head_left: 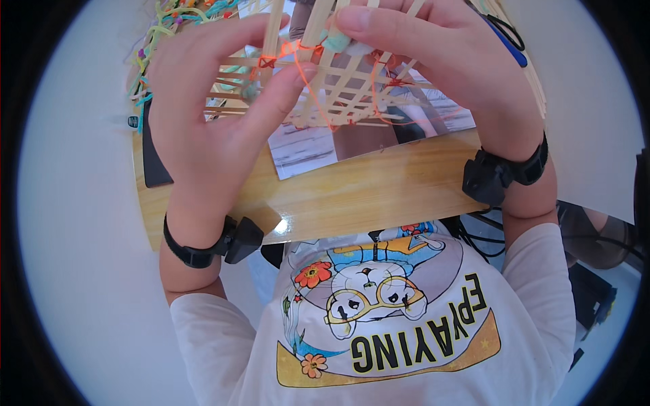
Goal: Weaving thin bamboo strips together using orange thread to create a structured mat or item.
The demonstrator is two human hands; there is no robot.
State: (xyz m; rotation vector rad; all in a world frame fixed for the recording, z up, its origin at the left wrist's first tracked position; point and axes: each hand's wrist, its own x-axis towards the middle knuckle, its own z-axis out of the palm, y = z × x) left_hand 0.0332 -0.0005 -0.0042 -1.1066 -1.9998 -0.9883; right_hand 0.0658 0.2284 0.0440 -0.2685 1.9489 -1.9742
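A woven lattice of thin pale wooden strips (344, 89) is held up over the wooden table, its loose strip ends pointing to the far side. Orange thread (311, 84) ties several crossings and trails in loops across it. My left hand (203, 115) is closed round the lattice's left side, its thumb near the orange thread. My right hand (450, 51) grips the far right part, thumb pressed by a tuft of pale green yarn (336, 40) woven among the strips. The fingertips of both hands are partly hidden behind the strips or cut off by the upper edge.
Under the lattice lies a glossy printed sheet (305, 152) on the wooden table (379, 183). Tangled coloured yarn (159, 30) is heaped at the far left, above a dark flat object (154, 152). A blue-and-black tool handle (508, 40) and more strips lie at the far right.
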